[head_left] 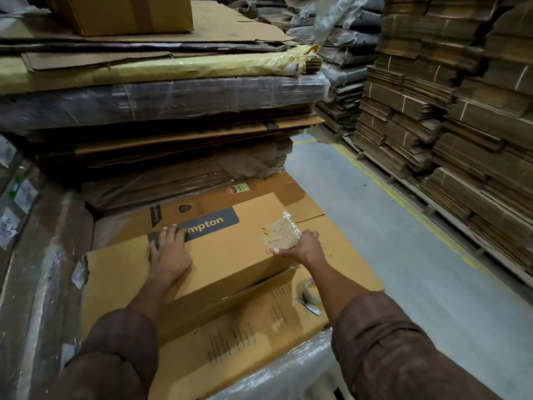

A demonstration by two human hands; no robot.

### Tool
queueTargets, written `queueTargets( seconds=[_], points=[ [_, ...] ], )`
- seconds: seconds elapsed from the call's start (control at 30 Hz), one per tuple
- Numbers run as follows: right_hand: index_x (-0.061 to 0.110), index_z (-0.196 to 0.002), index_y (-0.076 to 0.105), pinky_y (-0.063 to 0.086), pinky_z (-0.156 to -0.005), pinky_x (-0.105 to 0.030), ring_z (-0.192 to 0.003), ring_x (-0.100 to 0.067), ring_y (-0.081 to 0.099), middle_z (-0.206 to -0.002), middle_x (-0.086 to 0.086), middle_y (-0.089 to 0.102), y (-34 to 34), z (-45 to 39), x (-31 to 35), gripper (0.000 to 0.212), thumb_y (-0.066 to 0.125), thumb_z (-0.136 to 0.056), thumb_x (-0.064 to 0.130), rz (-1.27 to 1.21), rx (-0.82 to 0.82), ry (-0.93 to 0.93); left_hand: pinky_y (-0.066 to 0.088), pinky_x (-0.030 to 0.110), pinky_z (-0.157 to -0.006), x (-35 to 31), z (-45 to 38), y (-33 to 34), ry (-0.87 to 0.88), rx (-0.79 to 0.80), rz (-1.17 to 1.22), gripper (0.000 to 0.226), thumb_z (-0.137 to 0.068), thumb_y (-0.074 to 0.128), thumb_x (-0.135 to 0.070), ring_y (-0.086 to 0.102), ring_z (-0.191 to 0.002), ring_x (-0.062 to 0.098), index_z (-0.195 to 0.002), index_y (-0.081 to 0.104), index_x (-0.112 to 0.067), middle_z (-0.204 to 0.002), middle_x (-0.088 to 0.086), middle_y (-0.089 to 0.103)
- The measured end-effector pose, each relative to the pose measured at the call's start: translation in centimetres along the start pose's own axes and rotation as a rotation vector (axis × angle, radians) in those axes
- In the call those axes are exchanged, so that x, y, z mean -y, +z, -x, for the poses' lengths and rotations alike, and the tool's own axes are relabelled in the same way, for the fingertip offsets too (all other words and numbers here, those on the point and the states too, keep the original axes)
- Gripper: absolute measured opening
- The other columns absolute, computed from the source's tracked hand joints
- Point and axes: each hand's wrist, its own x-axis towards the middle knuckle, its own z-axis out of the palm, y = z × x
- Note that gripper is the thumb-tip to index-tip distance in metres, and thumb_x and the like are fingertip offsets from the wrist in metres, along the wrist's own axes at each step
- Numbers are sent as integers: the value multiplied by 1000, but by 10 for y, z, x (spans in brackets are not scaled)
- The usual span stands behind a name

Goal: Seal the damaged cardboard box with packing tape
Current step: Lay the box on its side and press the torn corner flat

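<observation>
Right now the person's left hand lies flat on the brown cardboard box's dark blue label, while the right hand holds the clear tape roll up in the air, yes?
Not quite. The left hand does lie flat on the brown cardboard box's dark blue label, but the right hand grips the box's far right corner. The clear tape roll lies on the flattened cardboard sheet below that arm, as the head view shows.

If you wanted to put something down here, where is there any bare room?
Bare cardboard on the box between the left hand and right hand, and grey floor right of it. Crowded: the tape roll by the right forearm, and wrapped stacks behind.
</observation>
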Motion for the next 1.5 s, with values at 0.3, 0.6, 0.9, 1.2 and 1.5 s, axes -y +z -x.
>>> queueTargets(
  seconds=[0.3,0.6,0.9,1.2,1.5],
  points=[
    [6,-105,59,60,-72,-39,-95,-29,69,-109,-12,66,5,37,-12,64,71,-82,64,-219,116,90,-7,52,-121,-35,18,23,154,144,-25,96,-88,29,-84,-9,-156,29,-162,7,-27,-169,11,-12],
    [12,-104,66,56,-84,-42,-95,-28,68,-110,-10,71,15,23,-30,61,67,-80,68,-289,11,76,-6,49,-123,-23,24,26,207,113,-109,107,-76,1,-93,-14,-155,24,-162,1,-31,-167,7,-16],
    [21,-131,52,49,-97,-46,-116,-32,59,-126,-7,62,22,-17,-11,79,55,-78,79,-305,25,36,-3,48,-123,-24,24,28,217,65,-172,108,-73,-6,-94,-10,-156,21,-161,3,-32,-169,5,-11],
    [18,-137,46,45,-87,-35,-108,-20,53,-127,-2,57,26,-11,-31,70,65,-87,64,-760,359,56,1,50,-125,-44,19,26,60,100,-123,92,-89,32,-82,-2,-157,22,-160,23,-25,-170,2,-1],
    [30,-152,20,35,-101,-35,-133,-25,42,-147,-3,38,25,-12,-69,101,83,-76,51,-770,428,-39,1,61,-122,-76,17,36,-78,66,-135,86,-96,35,-70,0,-157,28,-158,27,-10,-170,9,3]
  ],
)
